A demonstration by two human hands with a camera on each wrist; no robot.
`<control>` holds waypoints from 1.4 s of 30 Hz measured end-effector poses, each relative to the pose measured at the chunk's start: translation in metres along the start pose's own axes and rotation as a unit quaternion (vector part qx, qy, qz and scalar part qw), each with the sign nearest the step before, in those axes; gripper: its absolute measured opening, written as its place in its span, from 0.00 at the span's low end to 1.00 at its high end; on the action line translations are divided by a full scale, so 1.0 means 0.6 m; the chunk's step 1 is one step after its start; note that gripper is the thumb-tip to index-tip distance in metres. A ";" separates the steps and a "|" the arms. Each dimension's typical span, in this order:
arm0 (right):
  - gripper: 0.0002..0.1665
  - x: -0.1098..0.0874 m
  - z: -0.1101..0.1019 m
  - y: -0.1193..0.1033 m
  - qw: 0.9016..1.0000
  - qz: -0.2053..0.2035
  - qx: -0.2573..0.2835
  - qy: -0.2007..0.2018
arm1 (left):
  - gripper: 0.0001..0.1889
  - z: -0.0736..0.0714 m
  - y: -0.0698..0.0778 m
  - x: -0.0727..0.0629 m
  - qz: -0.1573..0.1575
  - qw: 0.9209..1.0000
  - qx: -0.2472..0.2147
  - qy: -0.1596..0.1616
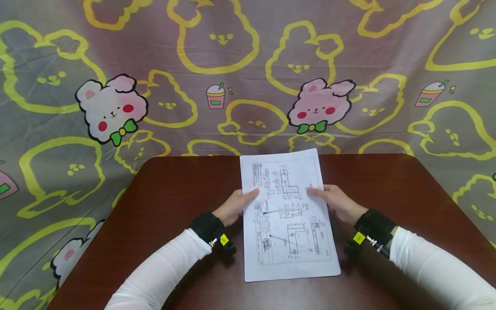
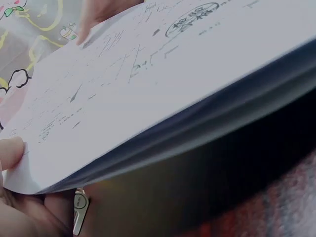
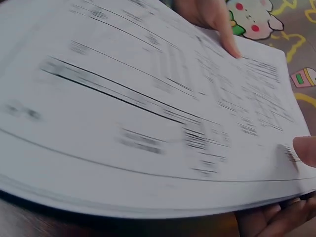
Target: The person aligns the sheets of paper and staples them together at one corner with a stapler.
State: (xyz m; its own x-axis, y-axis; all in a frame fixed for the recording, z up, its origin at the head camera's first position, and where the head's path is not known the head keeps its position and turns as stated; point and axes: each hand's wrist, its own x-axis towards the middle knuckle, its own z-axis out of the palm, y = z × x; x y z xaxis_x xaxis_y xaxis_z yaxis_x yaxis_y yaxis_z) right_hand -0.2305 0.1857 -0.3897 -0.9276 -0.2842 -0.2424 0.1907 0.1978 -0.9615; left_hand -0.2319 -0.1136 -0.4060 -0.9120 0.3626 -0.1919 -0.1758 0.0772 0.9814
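A stack of white paper sheets [image 1: 279, 262], the top one printed with technical drawings, is held up over the table between both hands. My left hand [image 1: 234, 206] grips its left edge, thumb on the printed face and the other fingers behind. On the opposite edge, my right hand [image 1: 342, 202] pinches the stack in the same way. In the left wrist view the layered edges of the sheets [image 2: 197, 118] show, with an oval stamp on the top page. The right wrist view has the fingers [image 3: 276, 217] curled under the stack.
Below lies a dark brown wooden table [image 1: 162, 189] with rounded far corners. Behind it hangs a patterned cloth [image 1: 248, 56] with yellow outlines and cartoon bunnies. Black straps [image 1: 207, 228] with small cameras sit on both wrists, next to white sleeves [image 1: 166, 267].
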 end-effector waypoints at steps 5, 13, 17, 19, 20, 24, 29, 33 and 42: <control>0.30 0.015 -0.006 -0.013 1.000 -0.001 0.006 0.008 | 0.20 0.010 -0.005 -0.003 -0.007 1.000 0.006 -0.003; 0.30 0.028 -0.003 -0.018 0.998 0.001 0.061 -0.012 | 0.20 0.029 -0.010 -0.003 0.012 1.000 -0.004 -0.011; 0.30 0.027 0.001 -0.024 0.998 -0.030 0.051 -0.011 | 0.19 0.032 -0.003 -0.003 0.036 0.999 -0.019 -0.002; 0.30 0.025 0.002 -0.032 0.998 -0.052 0.040 -0.006 | 0.19 0.033 0.004 -0.003 0.053 0.998 -0.024 0.002; 0.31 0.023 0.003 -0.038 0.997 -0.065 0.032 -0.002 | 0.18 0.033 0.009 -0.004 0.064 0.998 -0.025 0.005; 0.30 0.012 0.004 -0.072 0.992 -0.122 0.020 0.012 | 0.17 0.032 0.039 -0.010 0.122 0.992 -0.020 0.014; 0.25 -0.007 -0.003 -0.123 0.975 -0.222 -0.002 0.022 | 0.17 0.032 0.089 -0.020 0.207 0.978 -0.002 0.029; 0.19 -0.021 -0.005 -0.157 0.955 -0.296 -0.003 0.029 | 0.18 0.032 0.123 -0.030 0.278 0.959 0.022 0.047; 0.22 -0.018 0.004 -0.137 0.927 -0.373 0.023 0.017 | 0.16 0.030 0.114 -0.035 0.303 0.951 0.003 0.059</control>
State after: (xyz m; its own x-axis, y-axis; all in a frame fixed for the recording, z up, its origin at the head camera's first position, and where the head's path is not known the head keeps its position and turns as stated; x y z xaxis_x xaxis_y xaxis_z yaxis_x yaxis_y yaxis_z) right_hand -0.2351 0.1702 -0.3081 -0.8164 -0.2950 0.4965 -0.4958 -0.0827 -0.8645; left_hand -0.2180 -0.0992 -0.3352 -0.8809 0.2354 0.4106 0.3965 -0.1069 0.9118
